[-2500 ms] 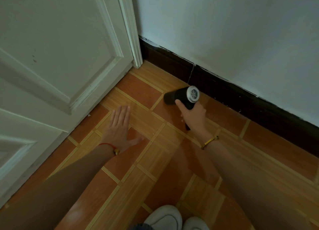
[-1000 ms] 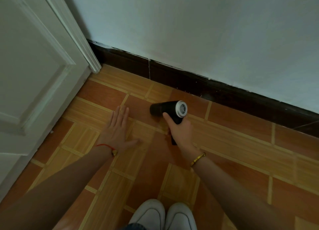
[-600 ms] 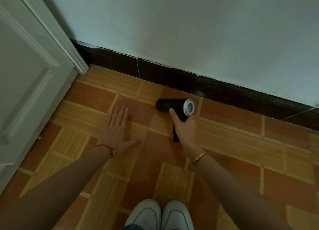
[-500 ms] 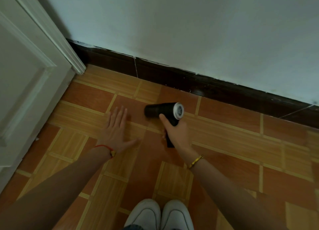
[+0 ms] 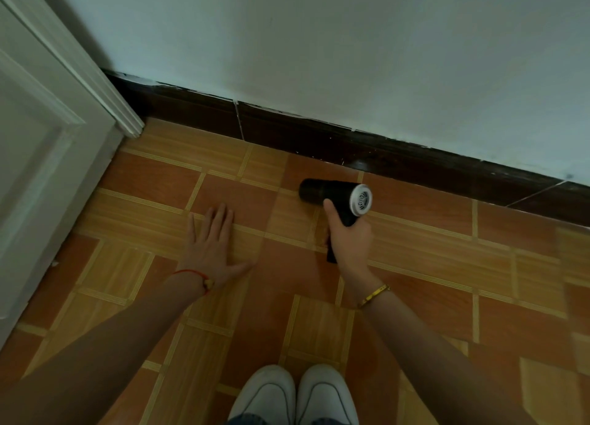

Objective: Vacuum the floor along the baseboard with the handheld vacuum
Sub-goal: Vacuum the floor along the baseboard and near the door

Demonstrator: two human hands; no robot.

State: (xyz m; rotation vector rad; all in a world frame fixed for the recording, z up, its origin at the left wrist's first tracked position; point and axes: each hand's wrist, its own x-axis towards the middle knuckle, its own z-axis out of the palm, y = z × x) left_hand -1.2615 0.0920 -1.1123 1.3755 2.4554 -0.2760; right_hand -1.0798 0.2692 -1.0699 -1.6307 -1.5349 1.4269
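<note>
A black handheld vacuum (image 5: pixel 325 193) with a white vented rear cap lies level just above the orange tiled floor (image 5: pixel 431 258). Its barrel points left, parallel to the dark brown baseboard (image 5: pixel 399 158) and a short gap in front of it. My right hand (image 5: pixel 349 242) is closed around the vacuum's handle, which juts out below my fingers. My left hand (image 5: pixel 214 249) rests flat on the floor with its fingers spread, left of the vacuum and holding nothing.
A white panelled door (image 5: pixel 41 169) and its frame stand at the left, meeting the baseboard in the corner. A pale wall (image 5: pixel 351 47) rises above the baseboard. My two white shoes (image 5: pixel 293 396) sit at the bottom centre.
The vacuum and my right hand have shifted right along the baseboard, away from the door corner. My left hand has stayed flat on the floor.
</note>
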